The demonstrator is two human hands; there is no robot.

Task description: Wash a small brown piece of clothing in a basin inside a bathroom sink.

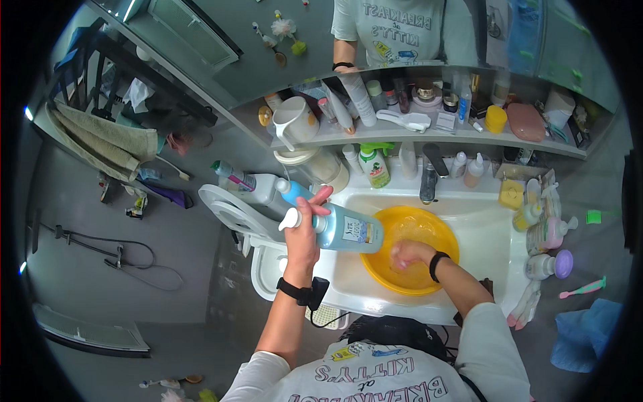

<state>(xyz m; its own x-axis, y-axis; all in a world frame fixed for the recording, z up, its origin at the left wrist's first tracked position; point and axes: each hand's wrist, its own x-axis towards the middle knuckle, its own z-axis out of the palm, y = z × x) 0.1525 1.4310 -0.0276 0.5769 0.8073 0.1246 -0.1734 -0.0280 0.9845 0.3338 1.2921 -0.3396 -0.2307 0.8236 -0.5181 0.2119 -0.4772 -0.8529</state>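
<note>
My left hand point(305, 231) is wrapped round a pump bottle point(347, 229) of clear blue liquid with a white pump head. The bottle lies tilted in the air, its base over the left rim of a yellow basin point(442, 231). Partly behind that hand is another light blue bottle point(293, 193); I cannot tell whether the fingers touch it. Low in the basin, my right hand point(410, 254) has its fingers curled in. Whatever they hold, if anything, is hidden. The basin sits inside a white sink point(492, 234).
A grey faucet point(429, 181) rises behind the basin. Bottles and jars crowd the shelf point(375, 135) above and the sink's right rim, including a pink-and-white pump bottle point(546, 234). On the left stands a toilet with its lid point(234, 211) raised. A blue cloth point(589, 335) lies at far right.
</note>
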